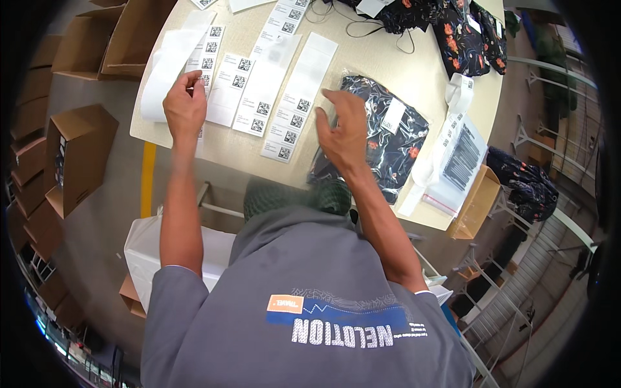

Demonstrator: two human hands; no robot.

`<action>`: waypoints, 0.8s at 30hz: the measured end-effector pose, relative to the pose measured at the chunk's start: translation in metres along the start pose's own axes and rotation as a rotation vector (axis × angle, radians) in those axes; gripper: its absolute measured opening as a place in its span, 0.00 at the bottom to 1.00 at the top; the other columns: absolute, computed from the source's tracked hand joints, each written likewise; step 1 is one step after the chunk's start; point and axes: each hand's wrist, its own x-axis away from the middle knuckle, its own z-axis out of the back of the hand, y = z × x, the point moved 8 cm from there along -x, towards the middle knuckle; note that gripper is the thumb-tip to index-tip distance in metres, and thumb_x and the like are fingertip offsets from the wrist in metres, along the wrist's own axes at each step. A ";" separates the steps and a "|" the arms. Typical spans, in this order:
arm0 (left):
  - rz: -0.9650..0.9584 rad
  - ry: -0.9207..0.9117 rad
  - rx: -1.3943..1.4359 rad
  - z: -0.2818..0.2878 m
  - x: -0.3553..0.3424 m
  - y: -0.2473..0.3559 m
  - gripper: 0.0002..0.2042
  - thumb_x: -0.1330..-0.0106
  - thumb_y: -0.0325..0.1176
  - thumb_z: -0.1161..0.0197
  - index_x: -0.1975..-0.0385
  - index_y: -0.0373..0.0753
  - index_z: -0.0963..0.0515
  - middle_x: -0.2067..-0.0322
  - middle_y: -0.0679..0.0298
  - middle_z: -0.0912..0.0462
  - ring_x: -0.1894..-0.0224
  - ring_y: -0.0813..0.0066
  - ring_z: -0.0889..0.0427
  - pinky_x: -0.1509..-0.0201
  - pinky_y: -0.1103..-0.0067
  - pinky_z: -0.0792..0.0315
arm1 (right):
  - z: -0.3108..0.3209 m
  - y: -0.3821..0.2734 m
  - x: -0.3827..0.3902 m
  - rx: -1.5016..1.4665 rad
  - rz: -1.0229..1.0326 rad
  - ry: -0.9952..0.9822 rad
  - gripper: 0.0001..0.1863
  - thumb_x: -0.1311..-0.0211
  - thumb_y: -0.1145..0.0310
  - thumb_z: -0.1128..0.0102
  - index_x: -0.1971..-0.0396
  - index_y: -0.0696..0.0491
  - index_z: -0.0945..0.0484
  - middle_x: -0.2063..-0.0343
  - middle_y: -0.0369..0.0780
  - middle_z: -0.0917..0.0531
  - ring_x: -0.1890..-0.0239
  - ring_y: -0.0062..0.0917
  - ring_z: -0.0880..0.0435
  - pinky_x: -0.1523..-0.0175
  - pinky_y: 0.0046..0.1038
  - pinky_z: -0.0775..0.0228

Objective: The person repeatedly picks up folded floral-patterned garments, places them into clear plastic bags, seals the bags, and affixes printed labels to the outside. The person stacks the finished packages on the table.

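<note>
On the left of the table, my left hand (185,107) is over a strip of white labels (211,47) printed with square codes. Its fingers are curled in at the strip's edge; whatever is between the fingertips is too small to make out. More label strips (253,110) lie side by side between my hands. My right hand (343,129) has its thumb and fingers apart, with nothing in them. It hovers at the left edge of a dark floral garment in a clear plastic bag (394,145), which carries a white tag (392,116).
Loose dark floral garments (456,42) lie at the table's far right. A curled label roll (458,97) and a printed plastic packet (460,158) sit near the right edge. Open cardboard boxes (81,152) stand left of the table, and another box (475,204) is below its right edge.
</note>
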 end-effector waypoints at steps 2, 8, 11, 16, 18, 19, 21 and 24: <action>-0.058 -0.085 0.014 -0.014 -0.006 0.003 0.10 0.34 0.29 0.39 0.56 0.35 0.17 0.63 0.53 0.13 0.63 0.64 0.13 0.56 0.74 0.21 | -0.014 -0.009 -0.012 0.043 0.047 -0.027 0.17 0.49 0.74 0.32 0.56 0.53 0.19 0.61 0.43 0.19 0.56 0.39 0.22 0.49 0.39 0.31; -0.192 -0.407 -0.185 -0.083 -0.030 0.025 0.17 0.38 0.41 0.32 0.55 0.36 0.16 0.68 0.55 0.13 0.66 0.64 0.14 0.59 0.72 0.22 | -0.068 -0.005 -0.026 0.211 -0.027 -0.377 0.16 0.48 0.68 0.31 0.57 0.52 0.18 0.61 0.41 0.18 0.56 0.38 0.22 0.52 0.40 0.32; -0.200 -0.502 -0.339 -0.108 -0.047 0.042 0.20 0.42 0.45 0.29 0.58 0.36 0.18 0.66 0.54 0.13 0.63 0.57 0.14 0.58 0.68 0.22 | -0.086 -0.011 -0.025 0.258 -0.002 -0.415 0.16 0.48 0.67 0.31 0.59 0.52 0.18 0.62 0.42 0.18 0.54 0.37 0.22 0.51 0.40 0.32; -0.271 -0.527 -0.544 -0.132 -0.048 0.060 0.22 0.49 0.48 0.23 0.64 0.39 0.20 0.65 0.54 0.14 0.63 0.53 0.15 0.61 0.62 0.23 | -0.095 -0.009 -0.023 0.212 -0.010 -0.489 0.14 0.48 0.66 0.30 0.61 0.52 0.18 0.62 0.41 0.19 0.55 0.36 0.23 0.52 0.39 0.33; -0.268 -0.517 -0.520 -0.134 -0.049 0.058 0.21 0.50 0.48 0.22 0.68 0.39 0.21 0.67 0.55 0.15 0.63 0.53 0.15 0.63 0.62 0.23 | -0.096 -0.011 -0.020 0.198 0.033 -0.487 0.14 0.49 0.66 0.29 0.62 0.52 0.18 0.63 0.41 0.20 0.56 0.35 0.23 0.52 0.38 0.34; -0.258 -0.519 -0.526 -0.135 -0.049 0.057 0.21 0.50 0.48 0.22 0.69 0.38 0.21 0.67 0.55 0.15 0.64 0.53 0.15 0.63 0.62 0.23 | -0.099 -0.012 -0.017 0.200 0.055 -0.479 0.14 0.50 0.66 0.28 0.62 0.52 0.18 0.63 0.40 0.20 0.56 0.35 0.23 0.52 0.38 0.34; -0.244 -0.524 -0.534 -0.135 -0.048 0.056 0.20 0.49 0.48 0.23 0.70 0.38 0.21 0.68 0.56 0.15 0.65 0.53 0.15 0.64 0.63 0.23 | -0.103 -0.016 -0.012 0.184 0.087 -0.464 0.15 0.52 0.65 0.26 0.64 0.52 0.18 0.64 0.39 0.21 0.57 0.34 0.24 0.53 0.37 0.35; -0.235 -0.538 -0.522 -0.133 -0.048 0.058 0.19 0.48 0.47 0.24 0.72 0.38 0.21 0.71 0.57 0.15 0.67 0.55 0.15 0.65 0.64 0.24 | -0.103 -0.019 -0.005 0.195 0.091 -0.439 0.14 0.52 0.66 0.26 0.65 0.51 0.19 0.65 0.39 0.21 0.58 0.34 0.24 0.54 0.37 0.36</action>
